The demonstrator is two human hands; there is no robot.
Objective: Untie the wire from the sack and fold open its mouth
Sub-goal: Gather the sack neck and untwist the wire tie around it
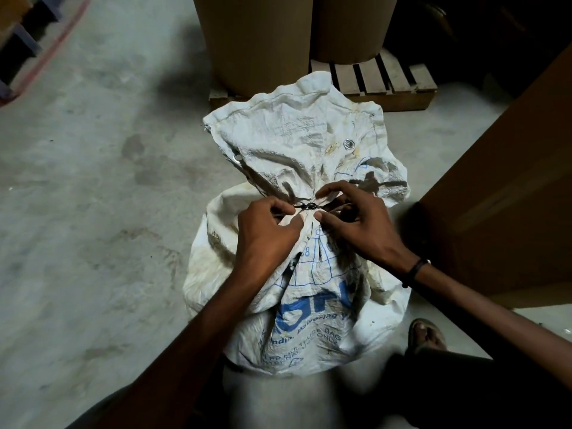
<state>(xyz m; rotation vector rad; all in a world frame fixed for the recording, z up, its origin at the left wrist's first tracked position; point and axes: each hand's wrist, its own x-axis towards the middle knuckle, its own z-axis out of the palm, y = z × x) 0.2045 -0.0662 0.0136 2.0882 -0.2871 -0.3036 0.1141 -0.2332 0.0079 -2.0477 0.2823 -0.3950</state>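
Both hands are pinching the black wire at the sack's cinched neck, left hand on one end, right hand opposite. Best bet: left is steadying the neck while right is unwinding the twist, not yanking the fabric.

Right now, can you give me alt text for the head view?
Both hands work a dark wire still twisted around the gathered neck of a white sack standing on a concrete floor: left hand pinches one end, right hand the other. Cardboard drums on a wooden pallet stand behind.
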